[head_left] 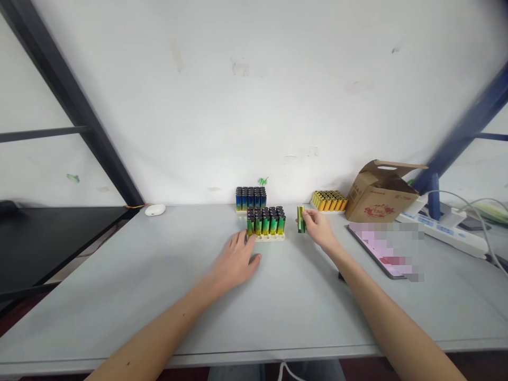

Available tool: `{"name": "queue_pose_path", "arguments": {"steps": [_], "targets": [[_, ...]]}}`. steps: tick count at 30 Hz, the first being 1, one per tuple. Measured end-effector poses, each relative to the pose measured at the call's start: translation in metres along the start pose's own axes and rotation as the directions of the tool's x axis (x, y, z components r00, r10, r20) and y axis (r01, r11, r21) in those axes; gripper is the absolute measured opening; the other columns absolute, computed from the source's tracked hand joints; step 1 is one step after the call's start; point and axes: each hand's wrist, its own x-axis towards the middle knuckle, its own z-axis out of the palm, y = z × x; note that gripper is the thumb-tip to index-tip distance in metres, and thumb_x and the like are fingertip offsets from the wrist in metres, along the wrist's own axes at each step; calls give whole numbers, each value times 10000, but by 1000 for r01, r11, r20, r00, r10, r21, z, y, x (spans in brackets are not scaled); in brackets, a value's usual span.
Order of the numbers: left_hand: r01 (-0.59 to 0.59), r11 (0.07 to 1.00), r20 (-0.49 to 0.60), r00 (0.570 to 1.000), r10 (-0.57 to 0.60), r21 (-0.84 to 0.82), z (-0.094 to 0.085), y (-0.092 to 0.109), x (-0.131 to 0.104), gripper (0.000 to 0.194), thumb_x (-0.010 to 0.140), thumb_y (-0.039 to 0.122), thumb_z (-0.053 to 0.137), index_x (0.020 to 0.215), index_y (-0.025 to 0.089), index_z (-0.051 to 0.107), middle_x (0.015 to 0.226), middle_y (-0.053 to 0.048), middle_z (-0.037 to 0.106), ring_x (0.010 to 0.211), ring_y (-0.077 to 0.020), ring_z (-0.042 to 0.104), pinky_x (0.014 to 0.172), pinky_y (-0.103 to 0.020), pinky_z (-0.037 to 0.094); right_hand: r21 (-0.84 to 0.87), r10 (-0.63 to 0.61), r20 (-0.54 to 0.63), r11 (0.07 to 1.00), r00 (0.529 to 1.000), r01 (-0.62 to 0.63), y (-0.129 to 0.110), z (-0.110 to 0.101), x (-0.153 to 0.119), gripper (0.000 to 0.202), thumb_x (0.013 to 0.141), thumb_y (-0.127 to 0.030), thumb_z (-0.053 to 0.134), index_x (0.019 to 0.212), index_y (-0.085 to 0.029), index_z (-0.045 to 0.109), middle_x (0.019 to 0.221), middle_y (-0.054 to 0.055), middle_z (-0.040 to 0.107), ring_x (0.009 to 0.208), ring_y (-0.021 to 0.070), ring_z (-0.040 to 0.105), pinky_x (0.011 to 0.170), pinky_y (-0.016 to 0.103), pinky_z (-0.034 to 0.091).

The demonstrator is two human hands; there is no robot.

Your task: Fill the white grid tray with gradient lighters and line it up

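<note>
My left hand (240, 259) lies low over the table with its fingers stretched and thumb apart. Its fingertips are at the front left corner of a cream tray (270, 238), where rows of green-and-yellow batteries (265, 225) with black ends stand upright. To the right of that tray, my right hand (316, 226) pinches a single battery (301, 219), green and yellow with a dark lower end. It is held roughly upright, and its right side is partly covered by the fingers.
Blue batteries (251, 200) stand in rows behind the green ones, against the wall. Yellow batteries (330, 201) fill a tray at the back right, beside an open cardboard box (379, 196). A tablet-like device (377, 251), power strip (448, 233) and cables lie right; a white case (154, 210) sits left.
</note>
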Motion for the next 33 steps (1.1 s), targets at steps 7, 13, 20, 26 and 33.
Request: {"name": "queue_pose_path", "arguments": {"steps": [7,13,20,26,33], "targets": [[-7,1000,-5,1000,7,-13,0,0,0,456,912,369,411,1343,220,416,1295,-124,450,1221,-301,412,1015,-447,369,545,243,40,808,969,-225,-8,-3,0,433,723,-279,603,1125,-238,446,765,-27,630,603,155,670,577,286,539],[0,999,0,1000,0,-39,-1,1,0,462,909,367,412,1353,242,401,1366,-113,415,1266,-299,385,1028,-457,356,595,208,101,771,973,-226,-10,-9,-1,351,612,-225,722,944,-196,613,670,-31,597,665,150,667,713,325,592],[4,1000,8,1000,-4,-15,-2,1,-1,451,912,363,410,1339,218,417,1329,-128,435,1246,-305,400,1022,-449,365,566,252,16,795,968,-216,-2,-9,3,319,590,-339,808,807,-182,635,652,-2,620,624,144,637,550,245,546],[9,1000,11,1000,-9,-12,-2,2,-1,452,912,361,413,1337,208,419,1332,-135,434,1251,-304,395,1036,-448,349,729,197,157,638,968,-248,-4,-11,3,263,623,-195,759,701,-231,510,752,9,646,804,159,674,815,291,592],[-3,1000,10,1000,3,-7,-2,2,-1,462,915,353,414,1358,225,393,1363,-124,414,1264,-302,384,1040,-448,344,685,170,322,637,931,-353,-13,-3,-2,106,712,-157,632,716,-223,549,784,34,638,850,183,668,850,341,582]]}}
